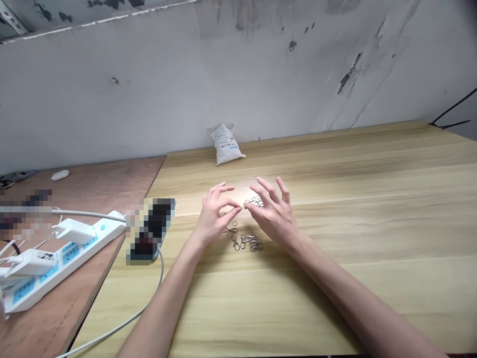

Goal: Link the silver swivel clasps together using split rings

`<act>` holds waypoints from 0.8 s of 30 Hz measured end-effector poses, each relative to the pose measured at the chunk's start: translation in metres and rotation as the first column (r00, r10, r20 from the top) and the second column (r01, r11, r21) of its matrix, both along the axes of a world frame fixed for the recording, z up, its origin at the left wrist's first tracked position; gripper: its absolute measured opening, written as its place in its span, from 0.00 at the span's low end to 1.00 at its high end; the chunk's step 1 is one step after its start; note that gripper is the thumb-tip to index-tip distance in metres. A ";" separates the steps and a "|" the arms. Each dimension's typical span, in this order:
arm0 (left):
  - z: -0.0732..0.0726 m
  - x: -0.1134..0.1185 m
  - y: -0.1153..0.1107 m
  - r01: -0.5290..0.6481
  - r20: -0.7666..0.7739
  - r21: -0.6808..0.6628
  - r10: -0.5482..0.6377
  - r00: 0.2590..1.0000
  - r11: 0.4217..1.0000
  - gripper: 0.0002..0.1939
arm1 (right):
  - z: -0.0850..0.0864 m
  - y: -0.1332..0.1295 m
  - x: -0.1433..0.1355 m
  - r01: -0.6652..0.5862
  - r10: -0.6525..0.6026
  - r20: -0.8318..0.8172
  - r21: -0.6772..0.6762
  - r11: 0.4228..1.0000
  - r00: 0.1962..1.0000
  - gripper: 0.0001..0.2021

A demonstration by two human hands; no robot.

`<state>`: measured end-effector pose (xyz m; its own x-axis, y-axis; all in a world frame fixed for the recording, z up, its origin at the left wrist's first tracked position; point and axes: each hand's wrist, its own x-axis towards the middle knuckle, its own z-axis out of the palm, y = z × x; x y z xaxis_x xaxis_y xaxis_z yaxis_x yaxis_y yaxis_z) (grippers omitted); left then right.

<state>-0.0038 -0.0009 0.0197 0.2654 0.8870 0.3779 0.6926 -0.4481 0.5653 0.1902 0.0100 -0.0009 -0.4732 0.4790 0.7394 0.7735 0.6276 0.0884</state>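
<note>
"What is held?"
"A tiny metal piece (242,208), its form too small to tell, is pinched by the left hand (217,215) at its nine o'clock. The right hand (275,217) is fanned at three; its grip cannot be told."
"And around?"
"Shiny looped clasps (255,242) are strewn at six on the wood-grained table (354,238); a crinkled white bag (227,144) is propped near twelve."
"Obstructions?"
"More metal pieces (256,201) are partly covered by the right hand."

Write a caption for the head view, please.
Left hand pinching a tiny metal piece near right hand, with metal clasps on a wooden tabletop.
</note>
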 end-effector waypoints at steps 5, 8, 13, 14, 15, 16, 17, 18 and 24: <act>0.002 -0.004 0.000 0.013 0.010 -0.025 -0.013 1.000 1.000 0.04 | -0.001 0.000 -0.001 -0.015 0.015 0.009 -0.027 1.000 1.000 0.07; -0.002 -0.005 0.001 0.023 -0.020 -0.068 -0.025 0.999 0.997 0.05 | -0.002 0.000 0.000 -0.020 0.021 0.006 -0.052 0.998 1.000 0.07; -0.006 -0.004 0.002 0.046 -0.108 0.020 -0.043 0.993 0.999 0.04 | -0.004 0.000 -0.001 -0.038 0.039 0.009 -0.066 0.997 0.999 0.07; -0.007 -0.003 0.003 0.051 -0.142 0.047 -0.044 0.989 0.998 0.04 | -0.005 -0.001 -0.001 -0.042 0.043 0.014 -0.074 0.996 0.999 0.06; -0.007 -0.003 0.003 0.057 -0.177 0.067 -0.045 0.983 0.996 0.05 | -0.005 -0.001 -0.001 -0.047 0.049 0.019 -0.080 0.996 0.999 0.06; -0.008 -0.002 0.003 0.064 -0.211 0.080 -0.046 0.976 0.995 0.05 | -0.006 -0.002 -0.002 -0.053 0.056 0.024 -0.085 0.995 0.998 0.05; -0.008 -0.002 0.003 0.072 -0.241 0.089 -0.048 0.969 0.993 0.05 | -0.006 -0.002 -0.002 -0.061 0.063 0.026 -0.088 0.994 0.998 0.05; -0.008 -0.002 0.003 0.077 -0.267 0.097 -0.049 0.962 0.992 0.05 | -0.006 -0.002 -0.002 -0.068 0.070 0.026 -0.088 0.994 0.997 0.05; -0.004 -0.007 0.003 0.055 -0.275 0.145 -0.013 0.961 0.988 0.03 | -0.003 -0.002 -0.001 -0.075 0.077 0.017 -0.074 0.994 0.997 0.06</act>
<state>-0.0106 0.0024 0.0159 0.4059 0.8143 0.4149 0.7936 -0.5392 0.2819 0.1896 0.0085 -0.0036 -0.5246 0.4937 0.6935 0.7218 0.6899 0.0549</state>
